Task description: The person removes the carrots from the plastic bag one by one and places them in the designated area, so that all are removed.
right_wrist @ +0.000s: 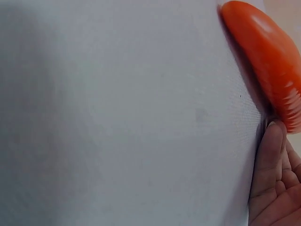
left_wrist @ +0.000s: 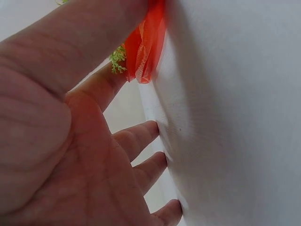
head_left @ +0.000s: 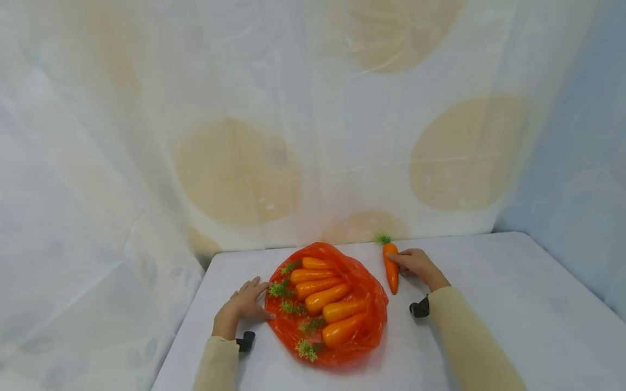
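Six glossy orange carrots (head_left: 325,297) lie side by side in a crinkled, see-through red bag (head_left: 379,304) spread flat and roundish, left of the scene's middle on the near part of the tabletop. The nearest carrots are plump and smooth, with white glints, and their feathery green tops (head_left: 307,350) point left toward the rim; the farthest ones look slimmer.

At the bag's left rim is the left hand (head_left: 248,300), fingers spread wide, with thumb and forefinger apart and touching the plastic. The other fingertips rest on the tabletop.

Farther off, to the right of the bag, a single carrot (head_left: 393,274) lies with its tapered tip near and its green tuft far. The right hand (head_left: 415,263) holds it lightly from the right, thumb and fingers only slightly parted about its body.

A narrow strip of white table (head_left: 489,282) separates bag and single carrot. The left edge slants close beyond the left hand, while a broad stretch of surface runs right of the right sleeve (head_left: 469,339) to the right edge. The single carrot's tuft reaches the far edge, where a pale sheet (head_left: 357,136) with tan discs hangs.
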